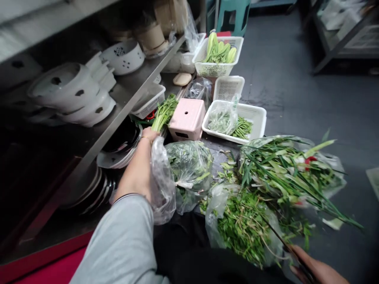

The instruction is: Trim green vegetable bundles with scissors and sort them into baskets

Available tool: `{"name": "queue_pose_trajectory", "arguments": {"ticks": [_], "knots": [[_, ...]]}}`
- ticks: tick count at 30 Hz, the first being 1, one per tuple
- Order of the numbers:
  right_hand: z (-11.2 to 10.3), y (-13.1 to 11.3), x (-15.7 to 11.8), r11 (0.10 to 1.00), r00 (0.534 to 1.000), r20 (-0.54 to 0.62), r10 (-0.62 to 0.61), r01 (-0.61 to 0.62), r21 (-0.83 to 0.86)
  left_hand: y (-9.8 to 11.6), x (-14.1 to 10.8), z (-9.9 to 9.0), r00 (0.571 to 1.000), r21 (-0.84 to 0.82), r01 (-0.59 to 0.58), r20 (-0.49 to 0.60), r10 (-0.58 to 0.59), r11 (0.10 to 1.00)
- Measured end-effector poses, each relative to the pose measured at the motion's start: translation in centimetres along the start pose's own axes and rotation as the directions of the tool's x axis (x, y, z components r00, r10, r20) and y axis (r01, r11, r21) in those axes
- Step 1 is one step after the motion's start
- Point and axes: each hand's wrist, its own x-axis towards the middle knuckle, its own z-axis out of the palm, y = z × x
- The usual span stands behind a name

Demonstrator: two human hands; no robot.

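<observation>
My left hand point(150, 134) reaches forward and is closed round the stalk ends of a bunch of leafy greens point(165, 112), beside the pink stool. A crumpled clear plastic bag point(162, 181) is next to that forearm. Low on the right, my right hand point(315, 266) grips a knife point(276, 233), its dark, thin blade angled up and left over a heap of leafy herbs point(244, 225) in an open plastic bag. Behind the herbs, long green stalks and trimmings point(284, 165) spill over another bag. A tied bag of greens point(189, 163) sits between my hands.
A pink stool point(188, 114) stands ahead, with a white basket of green beans point(259, 118) to its right. Farther back is a basket of green vegetables point(216, 69). On the left, a metal shelf point(130, 102) holds white pots point(71, 88); plates point(118, 159) are stacked below.
</observation>
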Motion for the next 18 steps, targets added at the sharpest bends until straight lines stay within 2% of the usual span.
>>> {"name": "queue_pose_trajectory", "arguments": {"ticks": [2, 5, 6, 8, 11, 13, 15, 18], "knots": [[-1.2, -1.6, -1.0, 1.0, 0.999, 0.036, -0.017, 0.016, 0.024, -0.7, -2.7, -3.2, 0.995, -0.262, -0.052, -0.1, 0.026, 0.964], [-2.3, -2.7, -2.6, 0.998, 0.994, 0.089, -0.056, 0.056, 0.002, -1.9, -8.6, -7.5, 0.969, -0.616, -0.209, -0.234, 0.077, 0.76], [-2.5, -2.6, -3.0, 0.998, 0.993, 0.105, -0.062, 0.064, -0.013, -2.1, -10.8, -8.9, 0.96, -0.678, -0.249, -0.267, 0.083, 0.692], [-2.6, -1.9, -3.9, 0.996, 0.992, 0.111, -0.059, 0.066, -0.061, -1.9, -15.1, -11.5, 0.947, -0.734, -0.296, -0.308, 0.089, 0.612], [-2.8, -0.5, -5.4, 0.99, 0.997, 0.077, -0.024, 0.034, -0.136, -0.2, -20.5, -14.9, 0.95, -0.799, -0.311, -0.255, 0.179, 0.515], [-3.1, -0.1, -6.9, 0.985, 0.999, 0.042, -0.023, 0.03, -0.168, 1.5, -23.4, -16.3, 0.954, -0.833, -0.291, -0.217, 0.205, 0.471], [-3.4, -0.5, -8.8, 0.988, 0.997, -0.048, -0.065, 0.057, -0.146, 3.3, -26.1, -17.1, 0.961, -0.849, -0.277, -0.236, 0.148, 0.45], [-3.3, -2.8, -11.6, 0.98, 0.951, -0.27, -0.149, 0.178, 0.087, 6.1, -30.8, -17.0, 0.961, -0.883, -0.277, -0.258, 0.102, 0.378]]}}
